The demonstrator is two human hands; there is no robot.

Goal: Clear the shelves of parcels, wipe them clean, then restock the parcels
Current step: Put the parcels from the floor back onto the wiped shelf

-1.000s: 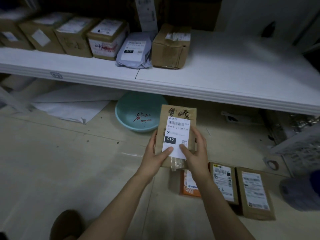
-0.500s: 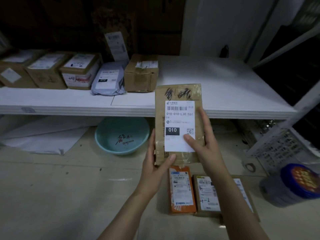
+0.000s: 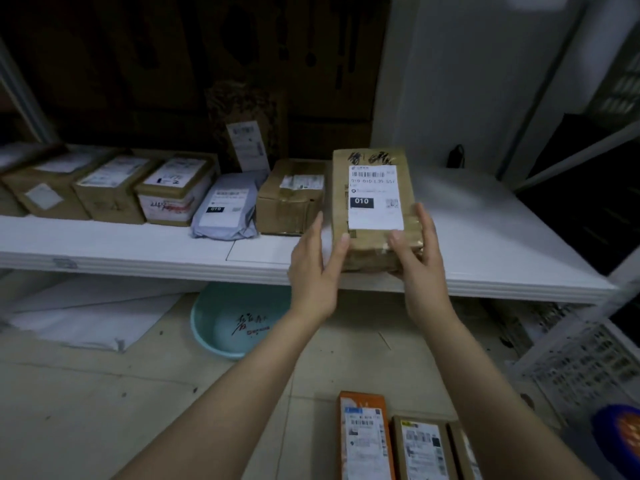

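I've raised the brown cardboard parcel (image 3: 374,202) to the white shelf (image 3: 485,237), mid-frame: restocking. Right hand (image 3: 422,268) clamps it; left hand (image 3: 317,275) steadies, fingers straight.

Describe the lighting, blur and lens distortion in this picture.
Head view: dim light, the space above the shelf nearly black; the label on the held parcel reads sharply, while the crate and frame edges smear; the wide lens slants the post at right.
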